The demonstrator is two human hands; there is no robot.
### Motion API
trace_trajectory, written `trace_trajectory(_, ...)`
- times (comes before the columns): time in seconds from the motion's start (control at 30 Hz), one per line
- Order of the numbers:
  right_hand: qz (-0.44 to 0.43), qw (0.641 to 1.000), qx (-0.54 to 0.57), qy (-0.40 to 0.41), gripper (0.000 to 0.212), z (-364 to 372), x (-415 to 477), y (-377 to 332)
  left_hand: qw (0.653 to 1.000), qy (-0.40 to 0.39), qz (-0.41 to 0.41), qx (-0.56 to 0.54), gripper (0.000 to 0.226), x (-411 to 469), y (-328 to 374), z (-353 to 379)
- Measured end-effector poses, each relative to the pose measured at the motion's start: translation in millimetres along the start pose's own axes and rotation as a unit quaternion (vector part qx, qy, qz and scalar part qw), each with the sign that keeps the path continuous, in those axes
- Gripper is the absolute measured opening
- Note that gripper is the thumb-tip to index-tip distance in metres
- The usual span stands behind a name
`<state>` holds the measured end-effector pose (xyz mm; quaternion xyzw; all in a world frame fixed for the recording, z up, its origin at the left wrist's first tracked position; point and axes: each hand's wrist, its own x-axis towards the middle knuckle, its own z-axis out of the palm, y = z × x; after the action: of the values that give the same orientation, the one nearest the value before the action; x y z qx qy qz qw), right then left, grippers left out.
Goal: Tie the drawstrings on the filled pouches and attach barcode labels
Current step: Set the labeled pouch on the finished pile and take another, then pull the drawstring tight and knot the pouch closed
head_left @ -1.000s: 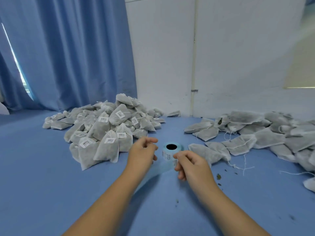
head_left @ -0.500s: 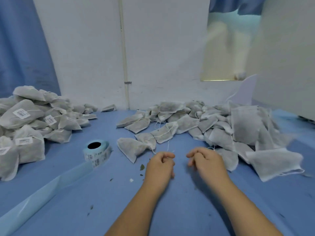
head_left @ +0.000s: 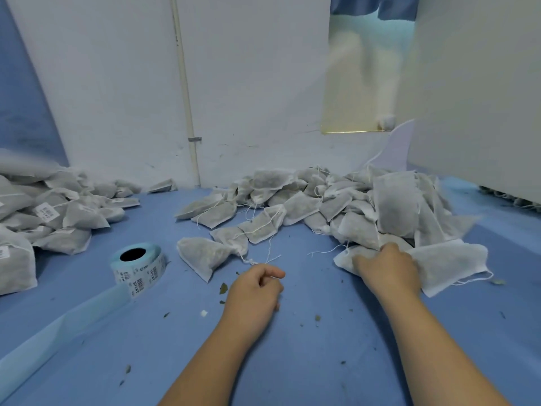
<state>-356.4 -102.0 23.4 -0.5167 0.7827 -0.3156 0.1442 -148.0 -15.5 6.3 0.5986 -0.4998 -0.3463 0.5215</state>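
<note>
Partway, I judge: a labelled pile (head_left: 58,212) lies at 9 o'clock, an untied pile (head_left: 292,200) at 1, the roll (head_left: 137,268) at 10, the right hand (head_left: 386,268) grips a pouch (head_left: 450,262) at 2, and the left hand (head_left: 253,294) is curled, holding I cannot tell what.

We see R hand (head_left: 388,266) gripping pouch (head_left: 345,258) at front edge of unlabeled pile (head_left: 307,200). L hand (head_left: 251,297) curled over blue table (head_left: 322,361), can't tell if holding anything. Label roll (head_left: 137,266) to its left.

packing workroom, heaped filled pouches (head_left: 336,200), barcode label roll (head_left: 137,266)
</note>
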Motion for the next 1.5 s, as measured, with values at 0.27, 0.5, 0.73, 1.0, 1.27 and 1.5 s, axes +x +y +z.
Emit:
trace_trajectory(0.27, 0.026, 0.996, 0.089, -0.017, 0.062, 8, 7, -1, 1.000, -0.009, -0.002, -0.006, 0.025, -3, 2, -2)
trace_trajectory(0.5, -0.060, 0.967, 0.238, -0.075, 0.064, 12, -9, -10, 1.000, 0.000, -0.001, -0.010, 0.025, -3, 2, -1)
trace_trajectory(0.73, -0.166, 0.938, 0.277, -0.129, 0.057, 13, -40, -25, 0.997, 0.040, -0.008, -0.061, 0.020, -4, 11, -2)
trace_trajectory(1.0, -0.315, 0.892, 0.281, -0.162, 0.054, 23, -84, -45, 0.990, 0.016, -0.010, -0.141, 0.034, -4, 21, -5)
trace_trajectory(1.27, -0.400, 0.832, 0.317, -0.217, 0.038, 20, -112, -52, 0.980, 0.038, 0.007, -0.194, 0.020, -5, 28, -17)
trace_trajectory(1.5, -0.296, 0.838, 0.429, -0.162, 0.036, 1, -97, -51, 0.958, -0.067, -0.074, -0.268, 0.019, -7, 36, -40)
